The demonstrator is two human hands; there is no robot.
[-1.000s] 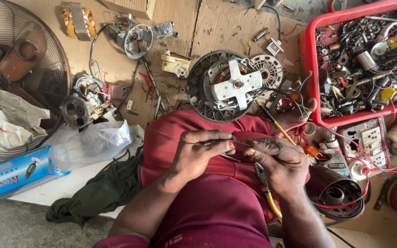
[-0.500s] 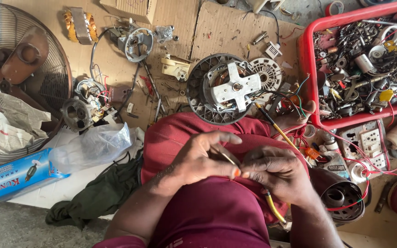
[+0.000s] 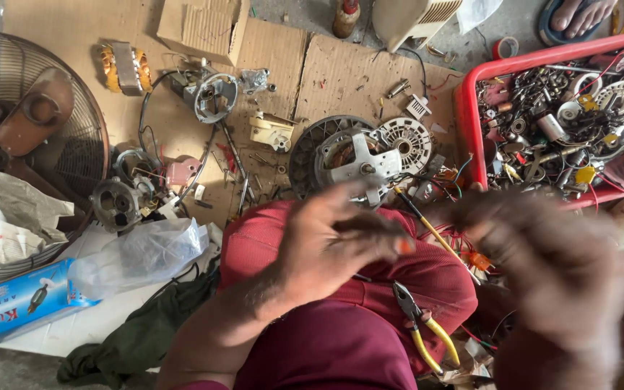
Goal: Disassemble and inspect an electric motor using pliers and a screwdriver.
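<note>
Red crate (image 3: 465, 123) holds mixed wires, coils, small parts. Left hand (image 3: 334, 242) and right hand (image 3: 543, 267) blurred; grip cannot be told.

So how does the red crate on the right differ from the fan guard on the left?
The red crate is plastic, straight-sided and bright red; the fan guard is a round cage of thin wire. The crate is heaped with small parts, wires and coils, while the guard shows brown fan blades behind its wires. Crumpled newspaper lies over the guard's lower part; nothing covers the crate. Both are cut off by the picture's edge.
</note>
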